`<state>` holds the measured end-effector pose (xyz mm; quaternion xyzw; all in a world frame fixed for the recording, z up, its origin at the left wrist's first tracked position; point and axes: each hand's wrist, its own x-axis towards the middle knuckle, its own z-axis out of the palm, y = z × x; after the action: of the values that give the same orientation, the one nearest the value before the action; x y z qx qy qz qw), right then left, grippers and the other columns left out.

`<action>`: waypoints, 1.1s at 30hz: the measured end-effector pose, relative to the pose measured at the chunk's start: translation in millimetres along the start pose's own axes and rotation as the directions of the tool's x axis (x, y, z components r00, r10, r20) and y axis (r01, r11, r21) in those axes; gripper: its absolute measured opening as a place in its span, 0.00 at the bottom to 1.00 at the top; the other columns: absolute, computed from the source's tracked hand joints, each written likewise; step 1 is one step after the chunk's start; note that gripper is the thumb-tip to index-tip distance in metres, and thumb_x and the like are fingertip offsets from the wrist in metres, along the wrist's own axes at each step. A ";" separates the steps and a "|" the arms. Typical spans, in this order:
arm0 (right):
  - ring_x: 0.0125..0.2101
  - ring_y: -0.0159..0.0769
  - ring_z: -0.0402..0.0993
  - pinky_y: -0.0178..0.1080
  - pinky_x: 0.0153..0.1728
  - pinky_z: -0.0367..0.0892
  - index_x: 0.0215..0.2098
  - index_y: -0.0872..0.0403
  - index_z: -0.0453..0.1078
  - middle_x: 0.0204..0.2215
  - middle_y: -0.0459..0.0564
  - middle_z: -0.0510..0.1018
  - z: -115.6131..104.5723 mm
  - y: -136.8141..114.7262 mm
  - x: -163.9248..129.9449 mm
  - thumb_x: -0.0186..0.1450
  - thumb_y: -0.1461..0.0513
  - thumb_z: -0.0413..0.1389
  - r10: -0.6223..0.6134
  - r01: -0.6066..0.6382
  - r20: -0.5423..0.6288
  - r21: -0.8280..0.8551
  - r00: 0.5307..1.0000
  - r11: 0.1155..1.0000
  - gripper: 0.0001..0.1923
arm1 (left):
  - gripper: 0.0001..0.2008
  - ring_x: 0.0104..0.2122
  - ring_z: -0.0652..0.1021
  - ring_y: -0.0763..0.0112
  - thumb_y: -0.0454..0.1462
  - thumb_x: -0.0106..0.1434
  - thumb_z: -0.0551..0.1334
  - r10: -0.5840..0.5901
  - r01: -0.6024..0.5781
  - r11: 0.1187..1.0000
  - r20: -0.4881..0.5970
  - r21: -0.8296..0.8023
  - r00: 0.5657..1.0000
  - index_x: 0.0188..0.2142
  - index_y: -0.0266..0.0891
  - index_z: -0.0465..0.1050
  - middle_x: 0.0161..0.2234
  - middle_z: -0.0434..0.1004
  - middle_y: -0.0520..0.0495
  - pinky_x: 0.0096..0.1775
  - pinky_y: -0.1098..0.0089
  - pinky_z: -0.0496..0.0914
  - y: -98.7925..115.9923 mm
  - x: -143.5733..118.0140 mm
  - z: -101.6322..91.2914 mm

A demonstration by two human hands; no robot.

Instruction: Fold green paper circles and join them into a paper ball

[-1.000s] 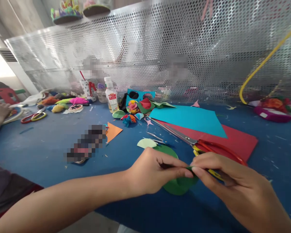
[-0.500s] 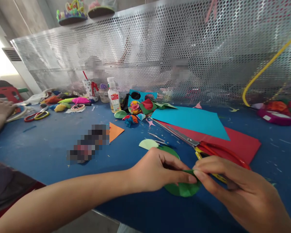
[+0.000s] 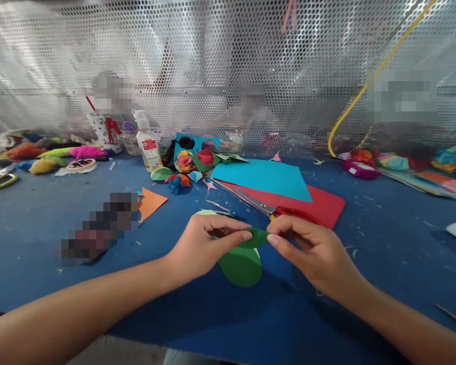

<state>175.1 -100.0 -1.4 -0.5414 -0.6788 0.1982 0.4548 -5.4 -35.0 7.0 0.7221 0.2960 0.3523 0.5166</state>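
Green paper disc (image 3: 242, 263) sits low-centre on the blue table (image 3: 41, 228), upper edge lifted and pinched between left hand (image 3: 203, 246) and right hand (image 3: 313, 251), both closed on it with thumb and forefinger. Behind: red sheet (image 3: 327, 207) under a cyan sheet (image 3: 264, 178), scissors (image 3: 251, 200) lying across them, handles mostly hidden by the right hand. Further left an orange triangle (image 3: 151, 202), a glue bottle (image 3: 146, 143), and what looks like a pale green scrap (image 3: 207, 213) by the left knuckles.
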 end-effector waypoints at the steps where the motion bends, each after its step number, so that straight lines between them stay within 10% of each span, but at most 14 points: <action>1: 0.27 0.29 0.68 0.29 0.28 0.66 0.28 0.52 0.65 0.25 0.44 0.71 -0.7 1.1 -0.1 0.60 0.62 0.52 -0.026 0.026 0.009 -0.015 1.000 1.000 0.03 | 0.07 0.29 0.76 0.73 0.38 0.53 0.64 0.030 -0.030 0.999 -0.001 0.037 1.000 0.31 0.37 0.78 0.30 0.79 0.49 0.30 0.76 0.69 -0.3 -0.7 -0.1; 17: 0.33 0.30 0.69 0.34 0.36 0.66 0.32 0.53 0.67 0.30 0.47 0.74 -6.2 9.5 4.1 0.60 0.67 0.53 -0.453 0.470 0.126 -0.205 0.883 0.859 0.04 | 0.11 0.33 0.78 0.70 0.36 0.59 0.58 0.127 -0.220 0.902 0.258 0.371 0.958 0.39 0.39 0.76 0.34 0.80 0.51 0.33 0.77 0.71 -8.6 5.0 -10.8; 24: 0.34 0.34 0.69 0.38 0.35 0.67 0.33 0.56 0.69 0.34 0.50 0.76 -7.9 24.6 9.1 0.65 0.66 0.46 -0.550 0.783 0.570 -0.330 0.611 0.527 0.10 | 0.16 0.47 0.73 0.69 0.26 0.59 0.52 0.235 -0.673 0.605 0.712 0.426 0.662 0.42 0.37 0.73 0.43 0.76 0.47 0.48 0.73 0.67 -24.9 23.0 -34.8; 27: 0.34 0.34 0.69 0.38 0.36 0.66 0.31 0.56 0.68 0.36 0.49 0.76 -2.9 23.7 7.8 0.66 0.67 0.43 -0.488 0.823 0.679 -0.335 0.548 0.458 0.13 | 0.18 0.50 0.70 0.68 0.24 0.57 0.52 0.143 -0.718 0.512 0.778 0.471 0.612 0.43 0.38 0.72 0.45 0.75 0.47 0.50 0.69 0.65 -18.2 21.8 -34.2; 33: 0.38 0.35 0.69 0.38 0.42 0.64 0.35 0.56 0.70 0.36 0.48 0.76 0.7 15.6 3.0 0.64 0.67 0.46 -0.416 0.749 0.674 -0.320 0.611 0.581 0.10 | 0.12 0.45 0.74 0.65 0.30 0.56 0.56 0.117 -0.639 0.487 0.680 0.596 0.724 0.38 0.39 0.75 0.42 0.77 0.47 0.48 0.67 0.66 -4.0 8.2 -22.5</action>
<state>183.3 -91.9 -12.4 -0.3063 -0.9454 -0.0447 0.1020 -19.3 -15.3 9.7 0.9898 0.0811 0.0640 0.0985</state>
